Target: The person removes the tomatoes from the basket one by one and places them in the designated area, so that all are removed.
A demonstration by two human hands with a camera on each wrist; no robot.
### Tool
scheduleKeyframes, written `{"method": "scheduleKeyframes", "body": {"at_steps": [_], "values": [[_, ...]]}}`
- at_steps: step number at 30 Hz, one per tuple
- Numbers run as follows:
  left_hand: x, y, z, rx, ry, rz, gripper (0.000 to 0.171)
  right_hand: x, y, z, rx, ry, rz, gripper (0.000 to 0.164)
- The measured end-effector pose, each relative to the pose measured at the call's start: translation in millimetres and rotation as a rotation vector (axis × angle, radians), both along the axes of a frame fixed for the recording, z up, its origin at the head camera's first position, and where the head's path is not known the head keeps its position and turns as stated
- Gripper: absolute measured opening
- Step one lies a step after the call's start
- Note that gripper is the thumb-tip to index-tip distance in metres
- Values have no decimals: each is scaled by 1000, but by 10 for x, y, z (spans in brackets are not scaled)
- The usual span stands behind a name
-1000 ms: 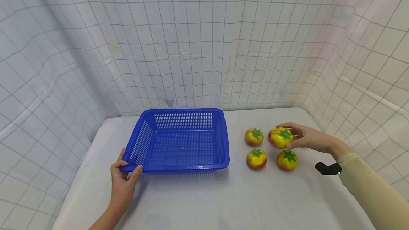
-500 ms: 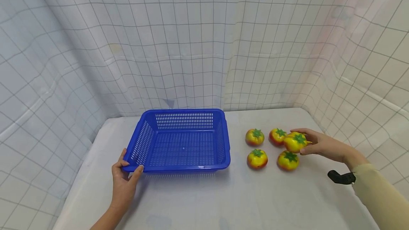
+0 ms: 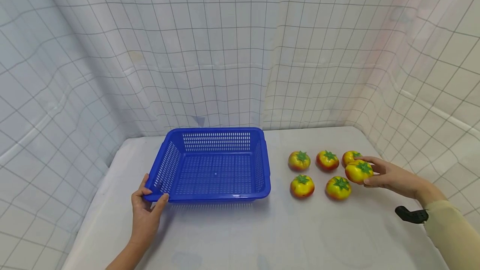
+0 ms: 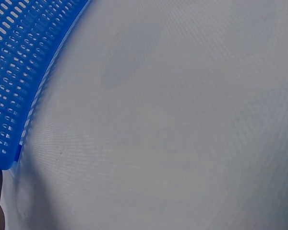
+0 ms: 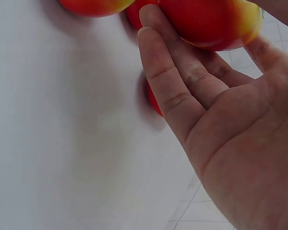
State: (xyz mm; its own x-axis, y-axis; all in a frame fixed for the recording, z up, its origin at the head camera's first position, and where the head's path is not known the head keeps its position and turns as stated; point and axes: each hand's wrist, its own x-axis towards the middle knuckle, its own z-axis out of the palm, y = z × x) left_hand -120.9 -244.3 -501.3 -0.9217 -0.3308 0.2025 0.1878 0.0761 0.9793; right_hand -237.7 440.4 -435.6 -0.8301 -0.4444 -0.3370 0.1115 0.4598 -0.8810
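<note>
My left hand [image 3: 145, 216] grips the front-left corner of a blue plastic basket [image 3: 210, 197], thumb on the rim. A sliver of that hand shows at the lower left of the left wrist view, below the basket wall [image 4: 19, 81]. On the right, my right hand [image 3: 393, 178] holds a yellow-and-red tomato [image 3: 358, 172] with a green leafy top, between thumb and fingers. It overlaps another tomato [image 3: 348, 156] behind it; whether they touch I cannot tell. In the right wrist view the held tomato [image 5: 211, 24] shows its red underside against the fingers.
Several more tomatoes stand in loose rows right of the basket, including one at back left [image 3: 298, 161], one at back middle [image 3: 327, 160], and two in front [image 3: 302, 186]. White table cloth [image 3: 240, 236] lies beneath; gridded white curtains [image 3: 225, 53] enclose back and sides.
My right hand has moved right and slightly nearer with the held tomato, uncovering the back-middle tomato and then the one farther right. The left hand and basket have stayed in place.
</note>
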Motion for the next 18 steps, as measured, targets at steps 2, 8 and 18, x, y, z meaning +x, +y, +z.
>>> {"method": "scheduleKeyframes", "body": {"at_steps": [2, 8, 18], "values": [[-2, -1, -2, 0, 2, 1, 41, 8, 27, -15, 2, -6, 0, 81], [-2, -3, -6, 3, 1, -4, 40, 20, 132, -93, 0, -34, -10, 83], [-9, 3, -14, 23, 18, -2, 40, 57, 245, -256, 8, -81, -51, 82]]}}
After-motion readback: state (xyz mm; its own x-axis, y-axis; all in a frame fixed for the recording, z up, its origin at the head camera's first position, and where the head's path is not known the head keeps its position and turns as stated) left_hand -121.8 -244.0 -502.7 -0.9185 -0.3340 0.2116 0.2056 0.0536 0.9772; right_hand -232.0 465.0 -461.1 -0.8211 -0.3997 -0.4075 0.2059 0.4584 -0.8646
